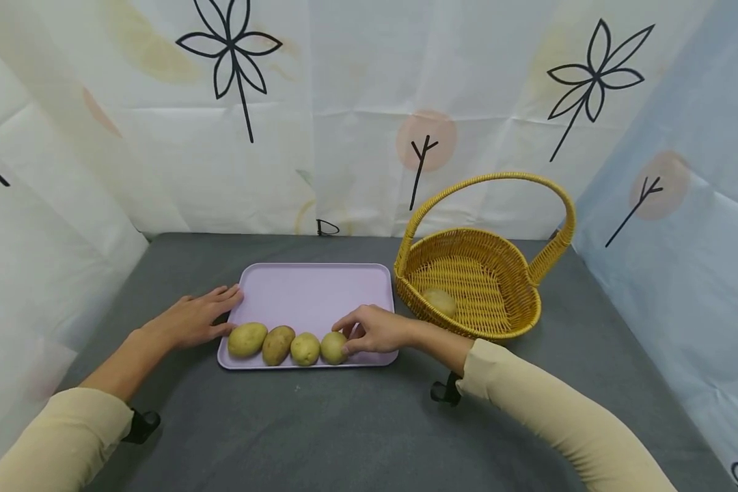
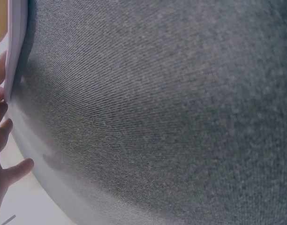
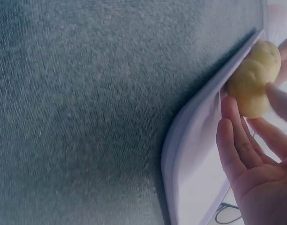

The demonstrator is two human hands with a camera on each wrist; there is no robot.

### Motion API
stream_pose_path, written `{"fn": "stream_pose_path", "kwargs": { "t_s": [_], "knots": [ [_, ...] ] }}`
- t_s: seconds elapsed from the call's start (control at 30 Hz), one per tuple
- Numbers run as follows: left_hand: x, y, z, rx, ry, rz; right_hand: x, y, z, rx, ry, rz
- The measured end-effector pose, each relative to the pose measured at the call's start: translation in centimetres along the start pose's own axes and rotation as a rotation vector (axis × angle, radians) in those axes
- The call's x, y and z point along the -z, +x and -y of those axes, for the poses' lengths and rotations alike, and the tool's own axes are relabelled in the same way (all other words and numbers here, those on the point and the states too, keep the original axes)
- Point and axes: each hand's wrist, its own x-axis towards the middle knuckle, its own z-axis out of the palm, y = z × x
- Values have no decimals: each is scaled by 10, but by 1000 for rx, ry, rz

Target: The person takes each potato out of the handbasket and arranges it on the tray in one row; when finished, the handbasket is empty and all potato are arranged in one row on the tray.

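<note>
Several potatoes stand in a row along the near edge of a light purple tray [image 1: 320, 294]. My right hand [image 1: 376, 330] pinches the rightmost potato [image 1: 333, 348] between thumb and fingers; in the right wrist view this potato [image 3: 249, 89] sits low on the tray, by the rim. Left of it come a round potato [image 1: 305, 349], a browner potato [image 1: 279, 345] and a larger oval potato [image 1: 247, 339]. My left hand [image 1: 198, 318] rests at the tray's left rim, fingers extended, its thumb close to the oval potato. Only fingers [image 2: 0, 136] of that hand show in the left wrist view.
A yellow woven basket [image 1: 516, 294] with a tall arched handle stands right of the tray, with one potato [image 1: 439, 301] inside. Dark grey cloth [image 1: 320, 430] covers the table. Patterned white curtains [image 1: 357, 150] close off the back and sides.
</note>
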Motion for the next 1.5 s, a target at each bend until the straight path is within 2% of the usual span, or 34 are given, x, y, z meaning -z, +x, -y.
{"fn": "stream_pose_path", "kwargs": {
  "t_s": [0.23,0.43,0.6,0.73,0.83,0.93,1.13,1.27,1.4,1.5],
  "knots": [
    [-5,-1,2,3,-7,-6,16,-19,-2,33,-1,-1],
    [-3,-1,1,3,-18,-9,46,-51,1,63,67,-14],
    [-2,-1,1,6,-28,-4,74,-75,-3,64,102,-62],
    [-2,-2,2,9,-26,1,97,-92,-12,37,53,-113],
    [-2,-1,3,8,-25,1,112,-101,-21,-10,-12,-119],
    [-2,-1,3,2,-19,-3,122,-108,-32,-64,-31,-76],
    [-2,0,2,-1,-15,-4,132,-110,-50,-162,88,68],
    [-2,0,2,5,-22,0,136,-108,-54,-217,127,129],
    [-1,-1,1,8,-24,4,139,-105,-55,-284,95,175],
    [0,-1,1,6,-23,5,140,-101,-57,-306,36,226]
  ]
}}
